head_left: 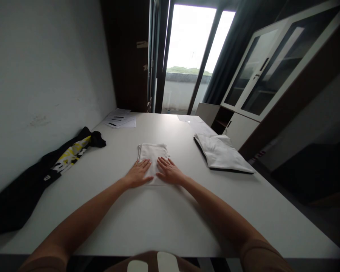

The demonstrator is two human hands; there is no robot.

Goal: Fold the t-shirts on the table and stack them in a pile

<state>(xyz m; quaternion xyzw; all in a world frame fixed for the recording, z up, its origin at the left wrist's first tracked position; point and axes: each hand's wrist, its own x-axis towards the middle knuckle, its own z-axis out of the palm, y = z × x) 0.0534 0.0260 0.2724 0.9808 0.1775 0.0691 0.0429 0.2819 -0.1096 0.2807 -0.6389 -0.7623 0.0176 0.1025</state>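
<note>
Lying flat near the middle of the worktop [158, 215], a folded white cloth [153, 150] made a compact, roughly rectangular packet; whether it was a shirt or something plainer I could not tell. Its far edge looked fairly straight, but layers peeped out along the far left side, and a small loose bit stuck out on the right.

Left hand [139, 173] and right hand [170, 172] rested on it, palms down, one on each side. Fingers on both were released, extended and slightly apart, grasping nothing; the thumbs pointed inward, with a strip of cloth bare between them.

Judgement on technique: this looked like smoothing. It called for light, even pressure from both palms, worked outward from the centre so that air and creases left by the edges. Pushing one side harder would probably have skewed the stack, since thin layers could slide over one another. The stray layers on the left and the bit on the right wanted tucking in, with one palm anchoring the fold.

Well apart to the left, a black garment with yellow and white lettering [70, 155] lay along the wall [45, 56]. To the right sat a folded pale garment [223, 151], dark material showing beneath. Printed papers [119, 119] lay at the far left corner.
</note>
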